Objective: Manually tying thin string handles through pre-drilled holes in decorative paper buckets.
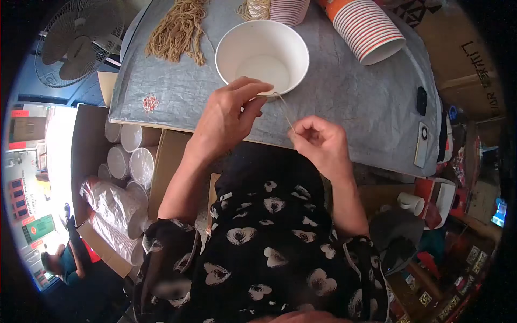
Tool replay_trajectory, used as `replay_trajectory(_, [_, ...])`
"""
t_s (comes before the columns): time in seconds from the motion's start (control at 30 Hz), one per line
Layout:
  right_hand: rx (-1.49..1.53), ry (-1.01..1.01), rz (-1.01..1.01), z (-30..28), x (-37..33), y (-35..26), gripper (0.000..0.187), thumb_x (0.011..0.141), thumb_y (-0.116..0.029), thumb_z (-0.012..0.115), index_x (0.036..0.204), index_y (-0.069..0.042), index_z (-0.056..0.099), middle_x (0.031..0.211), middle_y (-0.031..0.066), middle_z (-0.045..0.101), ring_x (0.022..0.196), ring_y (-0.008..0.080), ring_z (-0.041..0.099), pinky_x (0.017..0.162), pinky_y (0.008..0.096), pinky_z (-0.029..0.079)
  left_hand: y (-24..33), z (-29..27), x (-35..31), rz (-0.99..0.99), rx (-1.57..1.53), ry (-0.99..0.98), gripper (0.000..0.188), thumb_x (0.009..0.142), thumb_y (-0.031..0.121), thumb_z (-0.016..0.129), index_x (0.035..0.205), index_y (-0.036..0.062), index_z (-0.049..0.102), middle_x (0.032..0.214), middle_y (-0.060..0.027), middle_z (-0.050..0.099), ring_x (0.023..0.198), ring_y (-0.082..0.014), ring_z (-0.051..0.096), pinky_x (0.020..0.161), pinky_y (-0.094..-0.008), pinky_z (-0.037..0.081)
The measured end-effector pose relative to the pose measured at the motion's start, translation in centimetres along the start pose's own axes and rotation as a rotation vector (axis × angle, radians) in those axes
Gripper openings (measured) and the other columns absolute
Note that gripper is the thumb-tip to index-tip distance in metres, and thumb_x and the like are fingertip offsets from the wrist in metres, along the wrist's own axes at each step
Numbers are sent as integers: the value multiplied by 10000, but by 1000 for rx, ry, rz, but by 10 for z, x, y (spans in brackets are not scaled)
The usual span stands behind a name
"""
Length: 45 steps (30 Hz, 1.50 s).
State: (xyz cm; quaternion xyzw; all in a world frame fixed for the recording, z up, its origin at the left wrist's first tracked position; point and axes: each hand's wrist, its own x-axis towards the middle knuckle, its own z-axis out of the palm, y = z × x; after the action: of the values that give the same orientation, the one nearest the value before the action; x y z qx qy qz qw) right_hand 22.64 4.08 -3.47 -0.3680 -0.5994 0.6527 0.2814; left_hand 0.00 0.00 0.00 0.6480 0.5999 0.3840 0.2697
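Note:
A large white paper bucket (262, 37) stands tilted near the table's front edge, its open mouth toward me. My left hand (229, 110) is at its near rim, fingers over the edge and thumb below, closed on it. A thin tan cord (286, 111) runs from that rim, beside my left fingertips, down to my right hand (322, 142). The thumb and forefinger of my right hand pinch the cord, with the other fingers curled. How the cord meets the rim is partly hidden by my left fingers.
A bundle of tan cords (177, 33) lies at the far left of the grey-covered table (366, 107). Orange-striped nested buckets (369, 29) lie far right, pink-striped ones (289, 11) behind. A carton (86, 177) of wrapped buckets stands left, below a fan (79, 47); a person (67, 261) is beyond.

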Motion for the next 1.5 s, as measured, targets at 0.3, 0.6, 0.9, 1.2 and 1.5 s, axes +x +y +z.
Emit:
replay_trajectory(0.3, [-59, -86, 2, -19, -2, -49, 51, 908, -5, 673, 952, 17, 660, 834, 1, 674, 705, 49, 623, 615, 203, 507, 29, -5, 36, 127, -99, -464, 238, 1028, 123, 532, 1205, 5, 639, 953, -136, 706, 721, -190, 725, 617, -311, 569])
replay_trajectory(0.6, [149, -194, 53, -39, 2, -43, 205, 969, -188, 603, 951, 15, 626, 860, 59, 650, 633, 95, 601, 572, 239, 509, 26, 5, 33, -16, -289, -519, 191, 1053, 197, 537, 987, 33, 608, 721, 23, 517, 613, -57, 486, 553, -232, 403])
replay_trajectory(0.9, [366, -161, 78, -39, -2, -38, 261, 1015, -236, 581, 1032, 17, 642, 926, 104, 695, 655, 106, 643, 566, 243, 547, 23, 4, 26, -147, -430, -445, 229, 1058, 241, 542, 1014, 25, 604, 729, 52, 492, 601, -28, 453, 519, -201, 343])
replay_trajectory(1.2, [262, -172, 74, -35, -2, -39, 244, 1006, -224, 615, 999, 16, 658, 904, 101, 700, 626, 90, 633, 546, 234, 539, 18, 5, 22, -133, -456, -423, 232, 1059, 251, 548, 1015, 30, 604, 734, 52, 499, 599, -30, 457, 519, -199, 354])
replay_trajectory(1.5, [-69, -70, -106, -31, -9, -46, 124, 987, -92, 604, 1038, 21, 616, 987, 80, 696, 728, 66, 634, 584, 216, 528, 24, -2, 27, -165, -509, -438, 225, 1042, 231, 578, 1042, 13, 634, 820, 10, 625, 688, -47, 613, 548, -197, 465])
